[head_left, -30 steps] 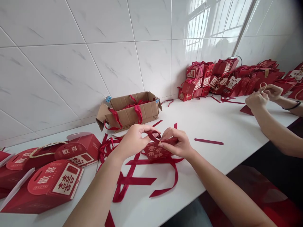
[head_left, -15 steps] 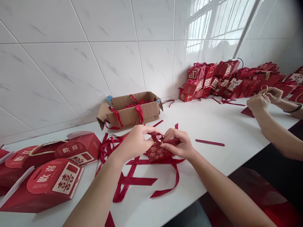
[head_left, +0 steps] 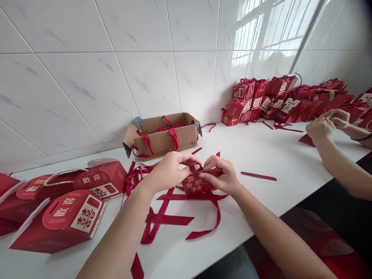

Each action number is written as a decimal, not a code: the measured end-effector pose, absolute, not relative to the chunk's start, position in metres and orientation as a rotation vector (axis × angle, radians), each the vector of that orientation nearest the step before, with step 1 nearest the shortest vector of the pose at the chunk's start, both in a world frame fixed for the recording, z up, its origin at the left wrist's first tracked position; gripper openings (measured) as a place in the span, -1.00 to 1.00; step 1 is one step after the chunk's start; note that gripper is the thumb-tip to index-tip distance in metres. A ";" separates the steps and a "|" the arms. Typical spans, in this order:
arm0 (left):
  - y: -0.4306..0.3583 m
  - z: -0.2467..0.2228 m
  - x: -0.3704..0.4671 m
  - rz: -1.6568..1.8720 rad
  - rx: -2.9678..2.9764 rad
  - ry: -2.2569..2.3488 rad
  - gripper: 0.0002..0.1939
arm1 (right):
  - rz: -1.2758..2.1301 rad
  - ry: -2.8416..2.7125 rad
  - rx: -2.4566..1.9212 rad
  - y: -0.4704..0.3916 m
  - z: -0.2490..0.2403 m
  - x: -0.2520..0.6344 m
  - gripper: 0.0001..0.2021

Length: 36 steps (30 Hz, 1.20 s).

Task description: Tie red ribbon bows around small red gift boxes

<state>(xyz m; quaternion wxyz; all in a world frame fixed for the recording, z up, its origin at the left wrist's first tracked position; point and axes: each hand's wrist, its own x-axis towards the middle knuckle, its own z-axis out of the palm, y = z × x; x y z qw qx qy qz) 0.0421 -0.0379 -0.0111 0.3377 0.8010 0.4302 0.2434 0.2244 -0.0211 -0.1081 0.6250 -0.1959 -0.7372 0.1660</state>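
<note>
Over the white table, a small red gift box (head_left: 197,184) with pale characters on its side sits between my two hands. My left hand (head_left: 173,170) is closed, thumb and fingers pinching a looped red ribbon (head_left: 194,167) at the top of the box. Pressed against the box's upper right edge, my right hand (head_left: 221,172) grips it between thumb and fingers. What exactly the right fingertips hold is partly hidden. Loose red ribbons (head_left: 174,220) lie under and in front of the box.
A cardboard box (head_left: 171,144) of red ribbons stands by the wall. Larger red boxes (head_left: 62,223) sit at left, and stacked gift boxes (head_left: 244,102) at the back right. A red strip (head_left: 258,176) lies on the table (head_left: 261,201). Another person's hands (head_left: 328,124) work at far right.
The camera view has shifted slightly, so the surroundings appear a little further right. My hands keep the same hold on the ribbon and box, with small finger movements.
</note>
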 end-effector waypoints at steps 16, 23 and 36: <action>-0.041 -0.010 0.044 0.677 2.144 1.147 -0.82 | 0.404 -1.683 -0.464 -0.024 -0.106 0.224 -0.84; -0.043 -0.010 0.043 0.645 2.164 1.138 -0.82 | 0.371 -1.675 -0.471 -0.024 -0.106 0.224 -0.85; -0.021 -0.024 0.033 0.560 2.108 0.959 -0.85 | 0.068 -1.691 -0.475 -0.014 -0.118 0.221 -0.87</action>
